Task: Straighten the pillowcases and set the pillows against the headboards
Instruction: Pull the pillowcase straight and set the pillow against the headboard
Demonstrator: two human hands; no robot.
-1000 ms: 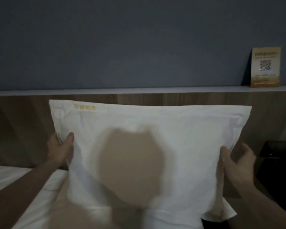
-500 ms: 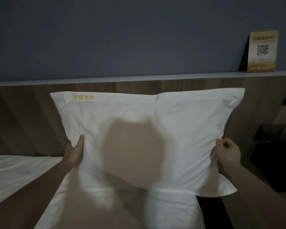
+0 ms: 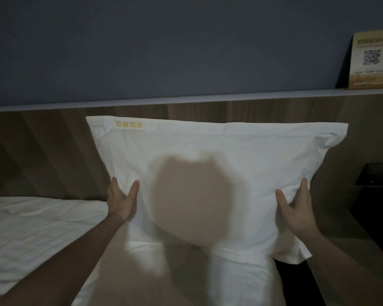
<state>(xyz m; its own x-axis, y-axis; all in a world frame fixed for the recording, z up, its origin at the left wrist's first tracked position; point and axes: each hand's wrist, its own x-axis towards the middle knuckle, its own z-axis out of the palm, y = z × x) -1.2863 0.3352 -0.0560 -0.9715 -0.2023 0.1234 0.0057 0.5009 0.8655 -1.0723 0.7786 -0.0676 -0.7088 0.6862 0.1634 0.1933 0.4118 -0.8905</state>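
Bed (image 3: pixel 31 228) lies left of the pillow, white sheet rumpled, running up to the headboard.

Left hand (image 3: pixel 121 200) is on the pillow's lower-left edge. Half a second ago it pinched the side seam; now the fingers (image 3: pixel 134 188) are spread, thumb on the front face, the rest going behind the edge. A loose cupping hold, not a clench.

Pillow (image 3: pixel 219 151) stands upright, its top flange just below the ledge (image 3: pixel 186 99) and its back seemingly against the wooden headboard (image 3: pixel 42 151). Yellow embroidery sits at the pillow's upper-left corner. Since a second ago the pillow has gone from held up and pulled taut to resting on the bed, its lower edge meeting the sheet. A round shadow covers the pillow's middle.

Right hand (image 3: pixel 296 208) was a closed fist on the right flange half a second ago; now it is opened out, thumb on the front, fingers flat along the pillow's right side. It braces rather than grips.

Card (image 3: pixel 372 60) with a QR code stands on the ledge, up and right of the pillow. A dark unit sits right of the pillow, low, too dim to identify.

Judgement: the tugging is over and this is the seating step. The case looks mostly smooth; the lower-right flange hangs off the bed's edge and may want tucking.
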